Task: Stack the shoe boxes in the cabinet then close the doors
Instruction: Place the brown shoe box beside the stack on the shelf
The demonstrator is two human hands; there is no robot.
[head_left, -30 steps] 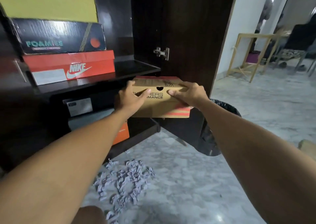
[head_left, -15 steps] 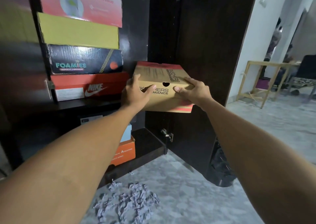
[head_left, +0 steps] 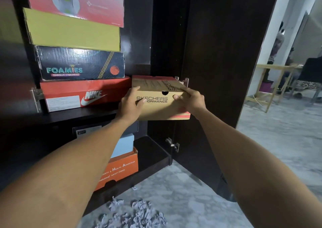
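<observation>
Since a second ago the tan Skechers box (head_left: 156, 98) is rising to the shelf (head_left: 78, 115), beside the Nike box (head_left: 83, 95). Left hand (head_left: 129, 104) and right hand (head_left: 190, 99) are clamping its end corners; stiff cardboard, probably light, so that hold is suiting it.

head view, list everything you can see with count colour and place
tan cardboard Skechers shoe box: 1, tan with red trim, held at shelf edge beside the stack
stacked shoe boxes: 4, red Nike, black Foamies, yellow, red-pink, upper shelf left
lower shoe boxes: orange and pale blue seen, lower shelf; others too dark to count
dark wooden cabinet door: 1, dark brown, open, right
crumpled grey paper: a pile, floor
wooden table frame: 1, pale, far right
left hand: box's left end
right hand: box's right end
</observation>
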